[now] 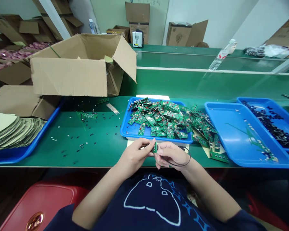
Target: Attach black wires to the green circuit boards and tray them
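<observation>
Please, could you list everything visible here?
table: one, green, centre
trays: four, blue, left to right
held board: one, green, front centre
circuit boards: many, green, central tray and beside
small parts: many, black, rightmost tray
paper stack: one, pale yellow, left tray
cardboard boxes: several, brown, left and back
items: many, pink, far left
bottles: two, clear, back
device: one, white, back
stool: one, red, lower left
shirt: one, navy, bottom centre
left hand: one, bare, centre
right hand: one, bare, centre

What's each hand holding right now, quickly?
Left hand: closed, pinching a small green board.
Right hand: fingers curled at the board's other side; whether they pinch anything cannot be told.
</observation>
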`<state>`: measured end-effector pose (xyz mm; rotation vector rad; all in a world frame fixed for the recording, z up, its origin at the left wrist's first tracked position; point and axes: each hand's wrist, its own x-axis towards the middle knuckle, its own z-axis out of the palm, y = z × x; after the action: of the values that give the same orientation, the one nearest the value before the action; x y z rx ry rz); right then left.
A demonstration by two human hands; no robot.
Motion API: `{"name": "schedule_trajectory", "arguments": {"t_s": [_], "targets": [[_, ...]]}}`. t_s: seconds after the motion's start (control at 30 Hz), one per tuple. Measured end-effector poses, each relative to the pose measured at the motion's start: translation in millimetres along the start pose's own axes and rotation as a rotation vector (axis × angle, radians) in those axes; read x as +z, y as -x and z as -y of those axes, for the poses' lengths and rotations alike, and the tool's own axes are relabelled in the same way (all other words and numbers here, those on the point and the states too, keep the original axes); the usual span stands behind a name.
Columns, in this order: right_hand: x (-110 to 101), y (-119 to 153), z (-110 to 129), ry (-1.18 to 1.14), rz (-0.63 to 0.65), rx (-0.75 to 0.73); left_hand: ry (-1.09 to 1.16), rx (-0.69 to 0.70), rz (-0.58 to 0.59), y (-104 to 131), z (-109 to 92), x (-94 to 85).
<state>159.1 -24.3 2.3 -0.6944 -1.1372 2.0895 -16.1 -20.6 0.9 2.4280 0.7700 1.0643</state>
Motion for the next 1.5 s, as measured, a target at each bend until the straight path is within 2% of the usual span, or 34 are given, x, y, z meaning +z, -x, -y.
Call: {"name": "schedule_trajectory", "arguments": {"t_s": [0.1,0.17,0.3,0.37,0.63,0.77,0.83,0.9,0.97,1.0,1.07,1.1,1.17,1.27,1.4,1.43,1.5], "targets": [[1.6,0.8,-0.5,0.29,-0.077,-0.016,0.085,-0.055,-0.052,-1.8,-3.2,1.7],[0.2,2.2,1.0,0.365,-0.115,-0.06,0.112,-0.131,-0.103,-2.0,-4.6,-0.2],[-5.4,4.4,6.2,0.161,-0.296,-0.375,0.174,-0.201,-0.119,0.7,-7.0,-2.8],[-4.6,4.6,7.4,0.115,-0.365,-0.44,0.184,-0.182,-0.119,1.9,-7.6,-0.7],[3.4,5.0,-2.7,-0.015,-0.358,-0.244,0.112,-0.079,-0.057,0.9,-6.0,14.8],[-7.5,9.6,-7.1,0.02,-0.435,-0.269,0.064,-0.084,0.022,-1.7,-8.0,22.3],[-20.4,20.6,-2.0,0.087,-0.513,-0.321,0.017,-0.111,0.066,-4.5,-2.8,22.1],[-41.0,40.2,9.1,0.213,-0.68,-0.415,-0.078,-0.199,0.055,-8.6,9.7,18.3],[-69.9,66.5,23.3,0.391,-0.986,-0.53,-0.22,-0.358,0.015,-14.3,27.2,12.8],[-86.7,80.6,30.0,0.487,-1.141,-0.53,-0.297,-0.445,0.019,-17.9,36.3,10.4],[-122.3,106.9,39.9,0.654,-1.405,-0.473,-0.409,-0.611,0.103,-26.2,51.7,8.2],[-139.5,117.6,42.6,0.747,-1.423,-0.351,-0.427,-0.681,0.168,-30.8,57.0,8.8],[-168.6,132.8,43.8,0.95,-1.612,-0.145,-0.423,-0.795,0.273,-40.1,63.1,12.1],[-193.7,142.5,40.1,1.034,-1.684,-0.008,-0.391,-0.865,0.307,-51.1,65.3,16.4],[-199.1,147.7,38.3,1.11,-1.722,0.073,-0.293,-0.877,0.281,-55.0,67.5,5.7],[-197.2,148.0,39.3,1.14,-1.757,0.057,-0.256,-0.874,0.268,-53.7,68.2,0.2],[-189.0,145.2,42.6,1.186,-1.845,-0.103,-0.175,-0.872,0.238,-48.3,68.9,-11.6]]}}
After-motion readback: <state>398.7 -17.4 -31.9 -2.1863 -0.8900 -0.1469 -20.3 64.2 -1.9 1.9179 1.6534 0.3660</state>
